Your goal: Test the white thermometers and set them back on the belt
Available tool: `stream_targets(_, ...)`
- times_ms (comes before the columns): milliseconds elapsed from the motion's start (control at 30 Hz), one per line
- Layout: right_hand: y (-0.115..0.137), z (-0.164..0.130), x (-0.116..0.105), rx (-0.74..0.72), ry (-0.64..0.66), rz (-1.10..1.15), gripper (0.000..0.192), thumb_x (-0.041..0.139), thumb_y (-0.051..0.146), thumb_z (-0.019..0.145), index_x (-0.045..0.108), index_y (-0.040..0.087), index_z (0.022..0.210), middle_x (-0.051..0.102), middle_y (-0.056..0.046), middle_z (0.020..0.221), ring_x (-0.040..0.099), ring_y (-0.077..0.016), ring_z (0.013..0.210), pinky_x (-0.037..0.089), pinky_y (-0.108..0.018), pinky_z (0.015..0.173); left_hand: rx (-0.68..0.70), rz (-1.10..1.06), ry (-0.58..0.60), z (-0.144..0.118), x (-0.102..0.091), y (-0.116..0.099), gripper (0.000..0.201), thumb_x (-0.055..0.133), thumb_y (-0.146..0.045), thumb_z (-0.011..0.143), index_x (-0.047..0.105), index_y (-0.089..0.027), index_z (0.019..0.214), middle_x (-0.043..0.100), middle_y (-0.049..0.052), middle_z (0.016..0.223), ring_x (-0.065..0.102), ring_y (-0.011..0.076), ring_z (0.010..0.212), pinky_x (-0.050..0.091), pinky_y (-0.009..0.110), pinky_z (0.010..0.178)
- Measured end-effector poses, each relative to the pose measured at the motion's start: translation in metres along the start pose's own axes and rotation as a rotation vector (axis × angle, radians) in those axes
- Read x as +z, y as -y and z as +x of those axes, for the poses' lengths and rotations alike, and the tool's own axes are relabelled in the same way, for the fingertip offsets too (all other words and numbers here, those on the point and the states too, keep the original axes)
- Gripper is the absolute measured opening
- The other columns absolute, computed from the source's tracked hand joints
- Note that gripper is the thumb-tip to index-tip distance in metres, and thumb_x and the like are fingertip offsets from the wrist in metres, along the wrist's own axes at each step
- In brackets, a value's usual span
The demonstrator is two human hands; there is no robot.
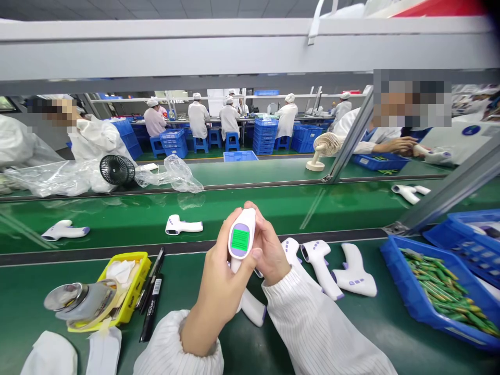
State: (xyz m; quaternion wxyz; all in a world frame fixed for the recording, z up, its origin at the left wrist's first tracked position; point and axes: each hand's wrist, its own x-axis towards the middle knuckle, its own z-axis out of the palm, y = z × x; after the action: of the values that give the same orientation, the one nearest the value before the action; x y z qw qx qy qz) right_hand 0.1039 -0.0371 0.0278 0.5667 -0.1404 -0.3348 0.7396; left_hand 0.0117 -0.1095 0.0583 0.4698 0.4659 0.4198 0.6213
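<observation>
A white infrared thermometer (241, 235) with a lit green screen is held upright in front of me by both hands. My left hand (221, 284) wraps its grip from below, thumb near the screen's lower edge. My right hand (269, 249) cups its right side and back. Beneath my hands, another white thermometer (252, 307) lies on the green mat. Just right of my right hand, three more white thermometers (324, 265) lie side by side.
A yellow tray (137, 284) with cloths, a metal-topped bottle (76, 302) and black markers (151, 291) sit at left. Blue bins (406, 291) of green parts stand at right. Thermometers (182, 225) lie on the conveyor. People in white work across the belt, beside two fans (116, 170).
</observation>
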Motion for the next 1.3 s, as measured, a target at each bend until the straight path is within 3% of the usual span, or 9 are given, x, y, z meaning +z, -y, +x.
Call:
stream_targets(100,0.000,0.001,-0.001,-0.007,0.030,0.009,0.024,0.068,0.039,0.077,0.058,0.028,0.094,0.054,0.006,0.073,0.036,-0.0089,0.049,0.037,-0.021,0.046,0.056,0.107,-0.004,0.000,-0.001,0.003,0.064,0.076,-0.010,0.073,0.060,-0.032,0.130,0.064,0.002,0.126,0.064,0.0222,0.103,0.049,0.016,0.064)
stream_targets(300,0.000,-0.001,-0.001,0.036,0.084,0.020,0.039,0.075,0.035,0.071,0.056,0.029,0.104,0.054,0.006,0.074,0.039,-0.0072,0.048,0.033,-0.018,0.042,0.109,0.137,0.021,0.000,-0.006,0.007,0.060,0.071,-0.015,0.080,0.054,-0.028,0.137,0.070,0.006,0.105,0.059,0.0110,0.054,0.048,0.018,0.052)
stream_targets(633,-0.001,-0.002,-0.001,0.012,0.176,-0.005,0.050,0.079,0.035,0.068,0.051,0.030,0.109,0.055,0.005,0.077,0.050,-0.0097,0.053,0.040,-0.017,0.040,-0.001,-0.002,-0.023,-0.004,-0.004,0.002,0.064,0.075,-0.006,0.072,0.059,-0.027,0.130,0.071,0.002,0.090,0.058,0.0106,0.050,0.047,0.017,0.048)
stream_targets(767,-0.002,-0.003,-0.002,0.008,0.194,-0.026,0.051,0.079,0.034,0.069,0.049,0.030,0.110,0.056,0.005,0.079,0.052,-0.0101,0.053,0.043,-0.018,0.039,0.026,0.106,-0.044,-0.002,-0.005,0.002,0.060,0.076,-0.018,0.076,0.056,-0.026,0.133,0.071,0.004,0.105,0.063,0.0135,0.062,0.049,0.019,0.054)
stream_targets(867,-0.004,-0.001,-0.003,0.014,0.211,-0.013,0.048,0.076,0.035,0.072,0.049,0.031,0.112,0.057,0.005,0.079,0.049,-0.0095,0.048,0.040,-0.018,0.034,0.105,0.317,-0.016,-0.001,-0.006,0.003,0.052,0.065,-0.033,0.087,0.050,-0.027,0.137,0.063,0.006,0.127,0.067,0.0214,0.096,0.054,0.026,0.076)
stream_targets(967,-0.004,0.001,-0.003,-0.022,0.172,0.004,0.048,0.080,0.030,0.070,0.054,0.027,0.110,0.060,0.003,0.087,0.059,-0.0098,0.065,0.053,-0.019,0.056,0.214,0.511,-0.094,-0.001,-0.006,0.006,0.050,0.057,-0.038,0.092,0.045,-0.027,0.139,0.052,0.007,0.142,0.052,0.0249,0.126,0.046,0.035,0.099)
stream_targets(1067,-0.006,0.000,0.000,-0.111,0.156,-0.083,0.041,0.076,0.026,0.076,0.055,0.028,0.112,0.062,0.002,0.098,0.063,-0.0117,0.083,0.054,-0.021,0.074,0.279,0.561,-0.167,0.001,-0.006,0.011,0.050,0.052,-0.033,0.095,0.039,-0.027,0.142,0.048,0.008,0.144,0.050,0.0235,0.127,0.045,0.034,0.100)
stream_targets(1200,-0.013,-0.009,0.008,-0.283,0.152,-0.377,0.045,0.062,0.027,0.090,0.043,0.034,0.130,0.059,-0.003,0.126,0.061,-0.0183,0.113,0.051,-0.032,0.095,0.197,0.228,-0.197,0.013,-0.012,0.013,0.038,0.057,-0.030,0.092,0.050,-0.028,0.129,0.058,0.005,0.130,0.060,0.0188,0.111,0.050,0.025,0.088)
stream_targets(1300,-0.018,-0.014,0.013,-0.402,0.273,-0.651,0.060,0.059,0.026,0.092,0.033,0.036,0.145,0.027,-0.003,0.159,0.032,-0.0226,0.143,0.033,-0.041,0.115,0.049,-0.322,-0.284,0.028,-0.024,0.010,0.037,0.058,-0.025,0.090,0.054,-0.026,0.127,0.068,0.004,0.107,0.067,0.0136,0.079,0.053,0.020,0.067)
